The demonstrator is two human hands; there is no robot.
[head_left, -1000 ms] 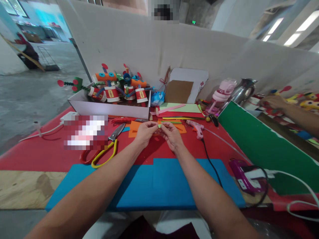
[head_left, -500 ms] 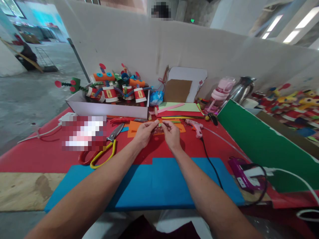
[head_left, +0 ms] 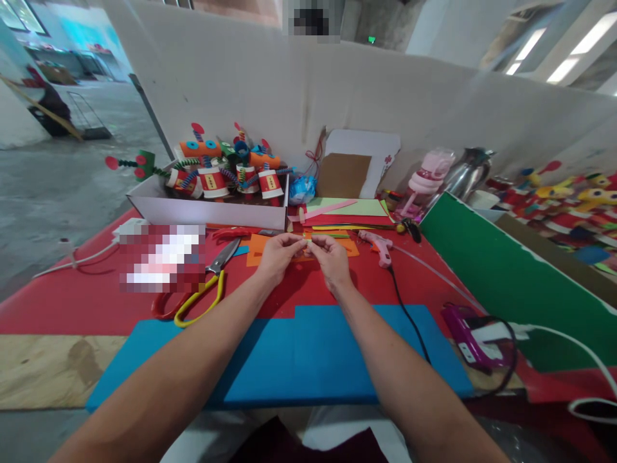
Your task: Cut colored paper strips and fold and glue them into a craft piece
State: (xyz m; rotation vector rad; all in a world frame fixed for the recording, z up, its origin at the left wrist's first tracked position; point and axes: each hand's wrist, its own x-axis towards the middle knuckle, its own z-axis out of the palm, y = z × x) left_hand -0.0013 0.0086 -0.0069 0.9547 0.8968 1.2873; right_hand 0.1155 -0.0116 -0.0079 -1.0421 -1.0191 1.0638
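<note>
My left hand (head_left: 279,257) and my right hand (head_left: 331,258) meet above the red tabletop, fingertips pinched together. Between them is a small yellow-green folded paper strip (head_left: 307,240), mostly hidden by the fingers. Beneath the hands lies a sheet of orange paper (head_left: 255,252), with a scrap of blue paper (head_left: 241,251) by its left edge. Scissors (head_left: 219,276) with red and yellow handles rest left of my left hand. To the right of my right hand, a pink hot glue gun (head_left: 378,245) lies on its side, its black cord running toward the front.
A white box (head_left: 207,212) of paper-cup figures stands at back left. Coloured paper sheets (head_left: 347,208) lie behind the hands. At right are a green board (head_left: 511,283), a purple power strip (head_left: 475,341) and a pink bottle (head_left: 427,180). A blue sheet (head_left: 308,360) covers the front edge.
My fingertips have drawn closer together around the paper strip, so less of it shows. The fingers of both hands have shifted slightly; the things on the table stay put.
</note>
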